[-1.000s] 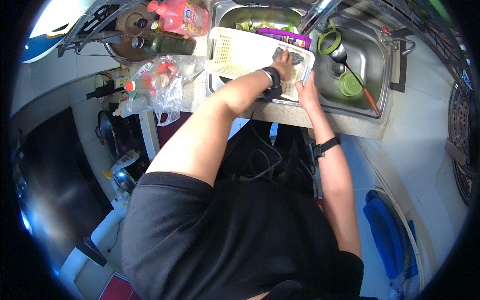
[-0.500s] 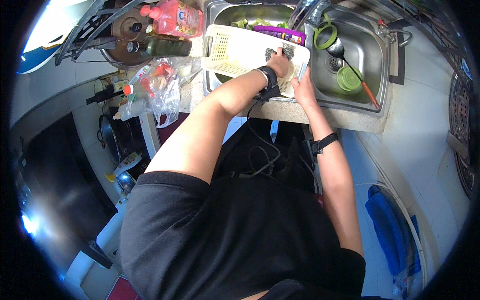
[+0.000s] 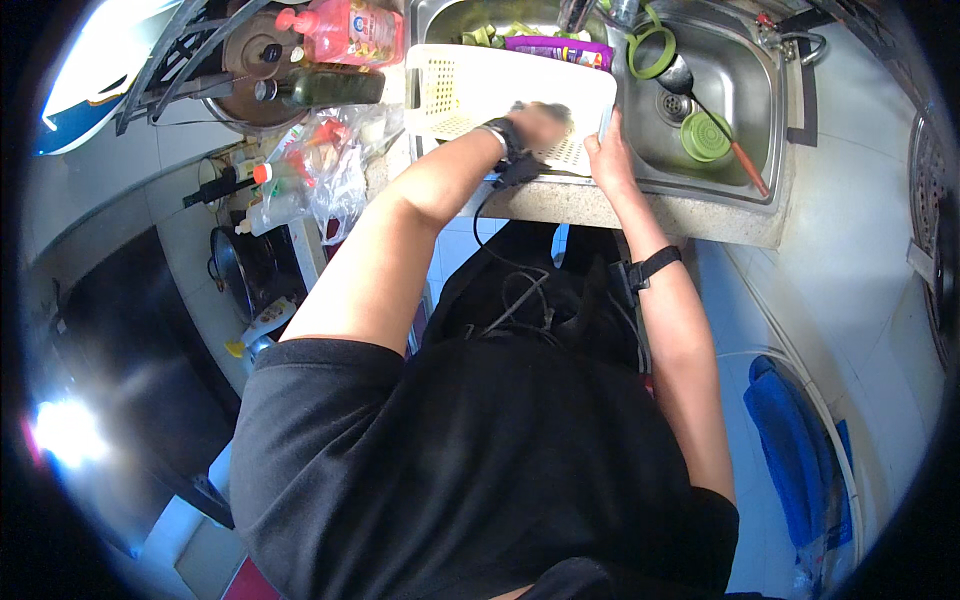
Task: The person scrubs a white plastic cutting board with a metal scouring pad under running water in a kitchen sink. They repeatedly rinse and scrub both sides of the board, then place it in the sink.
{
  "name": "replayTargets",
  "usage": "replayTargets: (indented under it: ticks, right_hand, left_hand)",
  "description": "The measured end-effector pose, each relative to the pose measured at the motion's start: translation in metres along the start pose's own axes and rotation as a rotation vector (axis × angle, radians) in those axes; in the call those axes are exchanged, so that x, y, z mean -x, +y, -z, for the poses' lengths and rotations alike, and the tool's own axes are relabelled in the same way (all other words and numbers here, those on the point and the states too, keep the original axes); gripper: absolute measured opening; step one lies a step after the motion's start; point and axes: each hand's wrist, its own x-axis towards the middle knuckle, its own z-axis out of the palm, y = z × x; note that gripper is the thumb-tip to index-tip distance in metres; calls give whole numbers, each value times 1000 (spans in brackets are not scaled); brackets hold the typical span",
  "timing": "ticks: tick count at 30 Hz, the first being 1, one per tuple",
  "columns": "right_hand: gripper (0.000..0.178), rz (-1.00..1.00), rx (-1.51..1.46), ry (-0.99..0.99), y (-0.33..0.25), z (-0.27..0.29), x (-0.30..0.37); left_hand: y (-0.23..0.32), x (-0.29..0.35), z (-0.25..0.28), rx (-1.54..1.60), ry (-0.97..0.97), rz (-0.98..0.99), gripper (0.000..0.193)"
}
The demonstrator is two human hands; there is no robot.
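Observation:
A cream plastic basket (image 3: 490, 72) with slotted walls lies tilted across the left sink basin, its hollow side facing up toward me. My left hand (image 3: 536, 128), blurred by motion, is inside it and presses a dark grey steel wool scrubber (image 3: 556, 108) against its inner surface. Part of the scrubber is hidden under the fingers. At the basket's right end, my right hand (image 3: 611, 162) grips the rim, thumb along the near side and the other fingers mostly out of sight.
The right basin (image 3: 745, 100) holds a green strainer ring (image 3: 652, 52), a green lid (image 3: 705, 137) and a spatula (image 3: 722, 128) with an orange handle. Behind the basket lies a purple package (image 3: 560, 50). Left stand a pink pump bottle (image 3: 350, 35), a dark glass bottle (image 3: 335, 87) and plastic bags (image 3: 340, 175).
My left hand has moved slightly left with the scrubber, across the basket's inner surface. My right hand keeps its hold on the basket's end. The whole view has shifted a little.

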Motion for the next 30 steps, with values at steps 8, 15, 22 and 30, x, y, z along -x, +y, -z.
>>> replayTargets:
  ticks: [8,15,22,30]
  right_hand:
    - [78,15,49,20,2,-1,4]
    - [75,-38,47,-41,-6,9,4]
    - [75,34,101,10,-5,9,6]
    - [76,39,67,-9,-6,11,7]
  left_hand:
    - [-55,15,25,230,-312,209,42]
    - [-27,20,37,202,-145,639,55]
    - [-35,-29,-7,-319,-116,-143,37]
    - [-119,24,-8,-158,-163,1,28]
